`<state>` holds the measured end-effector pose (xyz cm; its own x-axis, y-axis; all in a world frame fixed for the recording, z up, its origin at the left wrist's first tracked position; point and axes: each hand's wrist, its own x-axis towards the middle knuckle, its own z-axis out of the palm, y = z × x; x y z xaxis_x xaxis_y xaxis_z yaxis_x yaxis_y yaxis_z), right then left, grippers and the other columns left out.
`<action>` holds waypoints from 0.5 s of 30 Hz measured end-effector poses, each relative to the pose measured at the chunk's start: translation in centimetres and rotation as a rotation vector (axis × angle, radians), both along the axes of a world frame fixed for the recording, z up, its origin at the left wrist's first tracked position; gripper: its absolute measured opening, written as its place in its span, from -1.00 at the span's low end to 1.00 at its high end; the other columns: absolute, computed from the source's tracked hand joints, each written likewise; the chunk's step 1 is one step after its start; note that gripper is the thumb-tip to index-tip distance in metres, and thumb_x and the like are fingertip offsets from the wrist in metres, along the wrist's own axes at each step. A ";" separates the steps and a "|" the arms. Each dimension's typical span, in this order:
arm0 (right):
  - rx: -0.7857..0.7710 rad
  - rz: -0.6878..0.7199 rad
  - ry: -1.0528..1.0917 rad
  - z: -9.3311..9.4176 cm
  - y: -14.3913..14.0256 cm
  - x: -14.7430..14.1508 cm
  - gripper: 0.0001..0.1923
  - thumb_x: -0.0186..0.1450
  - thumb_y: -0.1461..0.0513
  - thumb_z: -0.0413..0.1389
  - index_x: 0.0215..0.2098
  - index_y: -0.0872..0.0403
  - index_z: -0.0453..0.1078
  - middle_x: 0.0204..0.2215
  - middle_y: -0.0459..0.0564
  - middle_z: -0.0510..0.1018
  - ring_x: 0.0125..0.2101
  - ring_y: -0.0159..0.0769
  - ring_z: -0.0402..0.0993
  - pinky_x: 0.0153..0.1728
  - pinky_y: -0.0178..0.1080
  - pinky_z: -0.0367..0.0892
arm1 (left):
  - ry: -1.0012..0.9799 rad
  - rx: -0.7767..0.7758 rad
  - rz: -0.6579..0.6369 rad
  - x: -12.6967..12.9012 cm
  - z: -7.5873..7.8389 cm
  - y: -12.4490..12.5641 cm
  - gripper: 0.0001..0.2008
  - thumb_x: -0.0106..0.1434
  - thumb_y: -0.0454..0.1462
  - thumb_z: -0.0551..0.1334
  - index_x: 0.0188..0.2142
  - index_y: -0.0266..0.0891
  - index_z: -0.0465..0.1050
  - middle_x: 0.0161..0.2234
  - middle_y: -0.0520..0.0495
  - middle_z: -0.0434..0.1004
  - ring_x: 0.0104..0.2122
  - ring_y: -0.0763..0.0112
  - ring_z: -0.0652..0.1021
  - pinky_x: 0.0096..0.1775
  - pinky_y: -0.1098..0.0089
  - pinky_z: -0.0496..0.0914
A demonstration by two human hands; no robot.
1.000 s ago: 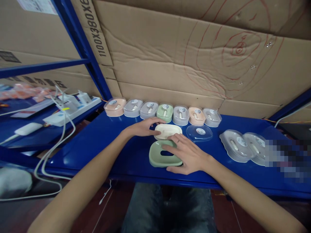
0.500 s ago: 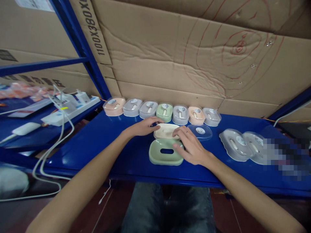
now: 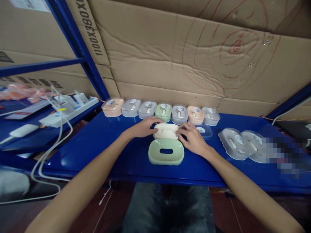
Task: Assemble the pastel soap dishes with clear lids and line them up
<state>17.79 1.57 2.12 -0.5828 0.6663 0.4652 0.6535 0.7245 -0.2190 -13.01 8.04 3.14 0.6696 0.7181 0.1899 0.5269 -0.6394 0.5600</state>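
A cream-white oval soap dish tray (image 3: 166,131) lies just behind a pale green soap dish base (image 3: 166,160), which has an oval slot through its floor. My left hand (image 3: 146,127) grips the tray's left end, thumb at the near side and fingers at the far rim. On the tray's right end, my right hand (image 3: 192,137) holds the rim between thumb and bent fingers. A clear lid (image 3: 206,131) with a round sticker lies flat on the blue table, partly hidden behind my right hand.
Several lidded soap dishes (image 3: 179,115) in pink, grey and green line the table's back edge. Two grey lidded ones (image 3: 234,144) rest at the right, beside a blurred patch. A power strip (image 3: 70,111) with white cables is at the left. Cardboard (image 3: 155,48) forms the back wall.
My right hand has moved back and right, off the front of the tray to its right end, uncovering the green base. My left hand stays at the tray's left end.
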 end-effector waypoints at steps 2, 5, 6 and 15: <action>0.002 -0.004 -0.012 0.0 0.1 0.1 -0.77 0.56 0.26 0.10 -0.11 0.04 0.63 -0.06 0.14 0.61 0.01 0.03 0.49 0.10 0.13 0.39 | -0.003 -0.001 0.000 0.1 0.0 -0.1 -0.57 0.36 -0.23 0.25 0.20 -0.15 0.53 0.18 -0.17 0.61 0.08 0.08 0.57 0.15 0.08 0.47; 0.003 -0.003 -0.015 0.0 0.1 0.1 -0.77 0.56 0.26 0.11 -0.11 0.05 0.64 -0.06 0.16 0.61 0.01 0.03 0.49 0.10 0.13 0.40 | -0.002 -0.004 0.006 0.2 0.1 -0.2 -0.57 0.35 -0.24 0.25 0.20 -0.16 0.53 0.18 -0.17 0.61 0.09 0.07 0.57 0.15 0.08 0.47; 0.002 -0.003 -0.016 0.1 0.0 0.1 -0.77 0.56 0.26 0.11 -0.10 0.05 0.64 -0.06 0.16 0.61 0.01 0.03 0.49 0.10 0.13 0.40 | -0.002 -0.004 0.008 0.2 0.2 -0.2 -0.57 0.35 -0.24 0.25 0.19 -0.16 0.53 0.17 -0.17 0.61 0.09 0.07 0.57 0.15 0.08 0.48; 0.017 0.002 -0.024 0.0 0.1 0.1 -0.73 0.58 0.24 0.08 -0.12 0.08 0.65 -0.07 0.16 0.59 0.01 0.03 0.47 0.11 0.12 0.39 | -0.001 0.015 0.016 0.2 0.1 -0.1 -0.57 0.33 -0.26 0.25 0.19 -0.16 0.52 0.15 -0.19 0.62 0.10 0.05 0.57 0.19 0.01 0.46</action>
